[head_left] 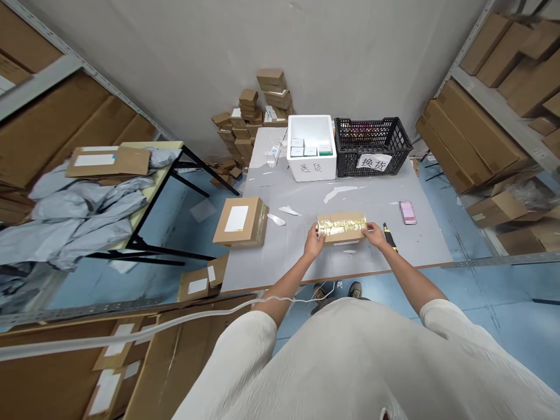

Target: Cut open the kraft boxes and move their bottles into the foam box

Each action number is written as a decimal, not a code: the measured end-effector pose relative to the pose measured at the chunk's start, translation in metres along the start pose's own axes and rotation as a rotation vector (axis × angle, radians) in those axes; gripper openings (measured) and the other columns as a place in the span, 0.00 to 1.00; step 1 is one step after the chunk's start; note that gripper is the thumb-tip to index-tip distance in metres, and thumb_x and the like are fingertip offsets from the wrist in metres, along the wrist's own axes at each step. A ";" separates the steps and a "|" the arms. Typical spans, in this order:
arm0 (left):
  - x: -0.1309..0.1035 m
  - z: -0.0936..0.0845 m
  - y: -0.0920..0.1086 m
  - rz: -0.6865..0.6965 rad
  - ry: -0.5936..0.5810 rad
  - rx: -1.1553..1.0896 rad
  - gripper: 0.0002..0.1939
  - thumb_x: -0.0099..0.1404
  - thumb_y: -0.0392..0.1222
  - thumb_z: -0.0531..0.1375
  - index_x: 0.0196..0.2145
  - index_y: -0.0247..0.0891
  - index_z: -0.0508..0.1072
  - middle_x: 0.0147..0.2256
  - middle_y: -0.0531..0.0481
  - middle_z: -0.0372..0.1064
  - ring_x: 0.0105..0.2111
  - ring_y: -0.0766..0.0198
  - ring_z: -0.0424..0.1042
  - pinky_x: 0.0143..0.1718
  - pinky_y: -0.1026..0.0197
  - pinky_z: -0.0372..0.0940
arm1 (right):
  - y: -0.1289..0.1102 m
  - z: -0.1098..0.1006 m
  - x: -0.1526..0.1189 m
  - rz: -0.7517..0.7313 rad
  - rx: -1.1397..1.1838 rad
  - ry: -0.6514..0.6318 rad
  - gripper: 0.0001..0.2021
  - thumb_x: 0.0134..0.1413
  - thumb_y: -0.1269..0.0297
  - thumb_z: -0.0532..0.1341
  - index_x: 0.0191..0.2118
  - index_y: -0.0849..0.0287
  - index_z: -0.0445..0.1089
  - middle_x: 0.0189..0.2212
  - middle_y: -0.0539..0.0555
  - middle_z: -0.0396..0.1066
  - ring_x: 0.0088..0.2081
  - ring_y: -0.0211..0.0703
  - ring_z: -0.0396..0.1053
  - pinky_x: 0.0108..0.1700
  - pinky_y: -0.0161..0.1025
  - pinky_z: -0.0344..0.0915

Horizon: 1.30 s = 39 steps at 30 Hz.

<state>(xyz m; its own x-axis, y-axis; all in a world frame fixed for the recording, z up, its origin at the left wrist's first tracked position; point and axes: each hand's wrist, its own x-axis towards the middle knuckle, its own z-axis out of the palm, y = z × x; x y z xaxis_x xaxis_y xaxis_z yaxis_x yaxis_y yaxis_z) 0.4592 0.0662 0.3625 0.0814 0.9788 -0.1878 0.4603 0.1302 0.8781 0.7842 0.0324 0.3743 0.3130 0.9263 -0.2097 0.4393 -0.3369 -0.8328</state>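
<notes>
A small cardboard box [342,235] with shiny yellowish tape along its top lies near the front of the grey table [280,265]. My left hand [314,242] grips its left end, and my right hand [375,234] holds the right end, fingers closed on the edges. Just right of my right hand lies a black and yellow utility knife [389,237]. Torn white paper scraps [276,219] lie left of the box. A larger cardboard box [241,221] with a white label sits at the table's left edge.
At the table's back stand a white foam box [312,169] with small cartons inside and a black plastic crate [371,149]. A pink item [407,213] lies at the right. Grey bags [87,201] cover a side table. A white cable [196,315] crosses by my left arm.
</notes>
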 end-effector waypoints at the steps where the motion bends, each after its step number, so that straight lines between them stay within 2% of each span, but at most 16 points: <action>1: -0.001 0.000 -0.001 0.022 0.001 -0.009 0.42 0.72 0.54 0.67 0.76 0.39 0.59 0.65 0.31 0.68 0.56 0.45 0.76 0.62 0.46 0.68 | 0.001 0.001 0.000 0.007 0.016 -0.012 0.22 0.54 0.53 0.66 0.52 0.56 0.76 0.50 0.59 0.80 0.54 0.55 0.77 0.62 0.53 0.73; 4: 0.000 0.001 -0.003 0.040 -0.013 -0.055 0.45 0.71 0.53 0.67 0.77 0.39 0.56 0.67 0.31 0.67 0.59 0.43 0.75 0.65 0.44 0.67 | 0.000 0.006 0.000 0.038 0.068 -0.049 0.31 0.57 0.54 0.64 0.65 0.59 0.71 0.59 0.63 0.78 0.56 0.54 0.78 0.64 0.54 0.73; 8: 0.005 0.000 -0.006 -0.002 -0.093 -0.129 0.51 0.69 0.52 0.68 0.81 0.41 0.48 0.69 0.32 0.67 0.67 0.42 0.70 0.69 0.43 0.64 | -0.007 0.003 -0.001 0.027 0.070 -0.137 0.48 0.58 0.58 0.63 0.81 0.58 0.49 0.70 0.67 0.68 0.59 0.53 0.77 0.67 0.54 0.71; 12: 0.010 -0.007 -0.007 -0.048 -0.215 -0.214 0.64 0.63 0.49 0.71 0.83 0.40 0.38 0.72 0.31 0.63 0.68 0.43 0.69 0.70 0.43 0.62 | -0.020 -0.014 0.000 -0.007 0.016 -0.299 0.59 0.54 0.60 0.67 0.85 0.56 0.34 0.72 0.69 0.65 0.54 0.54 0.79 0.63 0.55 0.74; 16: 0.010 -0.014 -0.003 -0.024 -0.308 -0.287 0.72 0.54 0.42 0.72 0.83 0.42 0.31 0.73 0.30 0.59 0.61 0.48 0.74 0.67 0.46 0.66 | -0.030 -0.032 -0.002 -0.027 -0.064 -0.409 0.65 0.49 0.64 0.71 0.85 0.53 0.30 0.69 0.68 0.69 0.50 0.54 0.79 0.60 0.56 0.76; 19: 0.007 -0.017 0.002 -0.004 -0.327 -0.307 0.72 0.50 0.38 0.71 0.83 0.40 0.36 0.72 0.31 0.61 0.58 0.51 0.75 0.65 0.49 0.67 | -0.034 -0.038 -0.005 -0.051 -0.111 -0.433 0.65 0.48 0.66 0.72 0.85 0.54 0.34 0.66 0.68 0.71 0.47 0.52 0.80 0.58 0.53 0.76; 22: 0.004 -0.018 0.009 -0.007 -0.277 -0.300 0.67 0.49 0.37 0.72 0.81 0.43 0.46 0.66 0.37 0.68 0.55 0.53 0.76 0.62 0.51 0.69 | -0.035 -0.037 -0.008 -0.042 -0.106 -0.422 0.61 0.47 0.66 0.72 0.83 0.52 0.40 0.64 0.66 0.72 0.45 0.50 0.80 0.56 0.50 0.77; 25: 0.003 -0.018 0.019 -0.009 -0.186 -0.288 0.56 0.53 0.38 0.72 0.76 0.47 0.55 0.62 0.41 0.71 0.53 0.54 0.77 0.60 0.52 0.70 | -0.036 -0.031 -0.008 -0.031 -0.046 -0.387 0.55 0.51 0.61 0.72 0.80 0.49 0.46 0.63 0.63 0.72 0.47 0.50 0.79 0.55 0.48 0.77; 29: 0.001 -0.016 0.028 -0.036 -0.082 -0.248 0.40 0.64 0.43 0.69 0.69 0.47 0.58 0.65 0.39 0.68 0.53 0.55 0.77 0.57 0.52 0.70 | -0.032 -0.014 -0.009 -0.091 0.084 -0.301 0.48 0.53 0.50 0.72 0.74 0.49 0.49 0.62 0.63 0.72 0.55 0.54 0.77 0.56 0.50 0.76; 32: -0.003 -0.013 0.025 -0.034 -0.023 -0.202 0.28 0.69 0.46 0.66 0.62 0.45 0.61 0.63 0.40 0.69 0.56 0.56 0.76 0.58 0.54 0.69 | -0.023 0.000 -0.014 -0.111 0.134 -0.232 0.42 0.54 0.44 0.70 0.68 0.49 0.52 0.61 0.62 0.73 0.59 0.54 0.75 0.59 0.52 0.74; 35: -0.006 -0.011 0.016 -0.064 0.004 -0.149 0.21 0.70 0.44 0.65 0.56 0.44 0.62 0.59 0.42 0.70 0.56 0.57 0.76 0.57 0.55 0.68 | -0.012 0.007 -0.021 -0.075 0.098 -0.201 0.34 0.56 0.40 0.66 0.61 0.49 0.55 0.56 0.59 0.75 0.56 0.53 0.76 0.59 0.52 0.74; 39: -0.006 -0.010 0.004 -0.082 0.000 -0.156 0.22 0.66 0.38 0.64 0.55 0.43 0.63 0.56 0.44 0.70 0.52 0.57 0.77 0.55 0.54 0.70 | -0.003 0.008 -0.025 -0.026 0.036 -0.163 0.27 0.57 0.41 0.64 0.55 0.49 0.58 0.48 0.55 0.77 0.52 0.52 0.78 0.59 0.52 0.73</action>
<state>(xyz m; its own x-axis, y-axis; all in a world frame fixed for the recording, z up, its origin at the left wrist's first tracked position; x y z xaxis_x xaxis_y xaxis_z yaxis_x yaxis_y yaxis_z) 0.4519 0.0627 0.3712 0.0494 0.9639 -0.2616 0.3226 0.2325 0.9175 0.7683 0.0113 0.3775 0.1604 0.9506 -0.2659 0.4142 -0.3093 -0.8560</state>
